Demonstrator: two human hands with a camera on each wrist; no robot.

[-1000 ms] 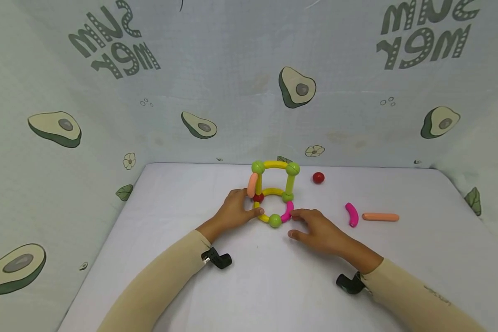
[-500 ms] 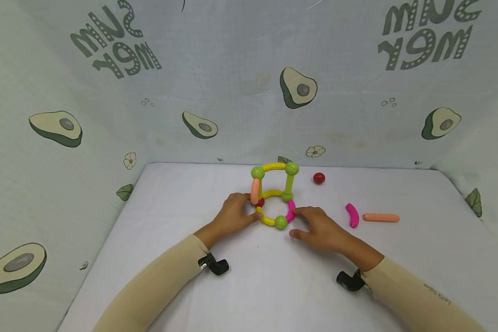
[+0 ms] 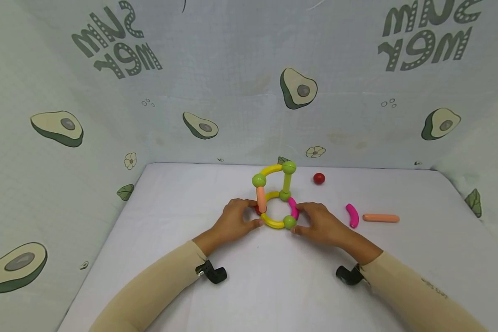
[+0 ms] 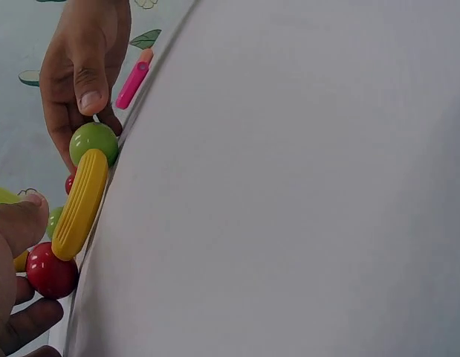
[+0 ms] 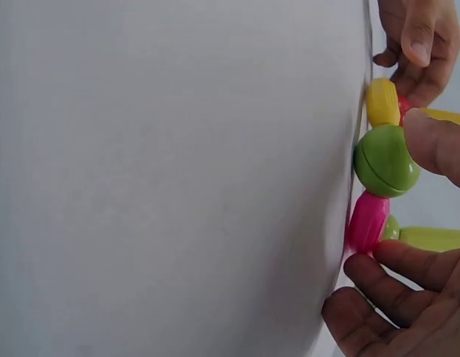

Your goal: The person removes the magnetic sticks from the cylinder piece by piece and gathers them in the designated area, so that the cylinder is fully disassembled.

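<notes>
A ring of yellow curved bars [image 3: 272, 224], a pink curved bar [image 3: 293, 208], green balls [image 3: 289, 222] and a red ball [image 4: 52, 271] lies on the table. From it rise a green bar [image 3: 287, 183] and an orange bar [image 3: 261, 199], topped by green balls [image 3: 259, 180] and a yellow curved bar [image 3: 271, 170]. My left hand [image 3: 230, 222] holds the ring's left side at the red ball, thumb in front. My right hand [image 3: 321, 224] is at the right side, fingers on the pink bar and thumb by the front green ball.
To the right on the white table [image 3: 257, 286] lie a loose pink curved bar [image 3: 352, 215] and an orange straight bar [image 3: 381, 217]. A loose red ball [image 3: 319, 178] sits behind the right hand. A patterned cloth [image 3: 240, 83] hangs behind the table.
The structure has turned, its front green ball shifting right and its upper left ball coming nearer. The left hand has moved slightly nearer; the right thumb has come up to the front ball.
</notes>
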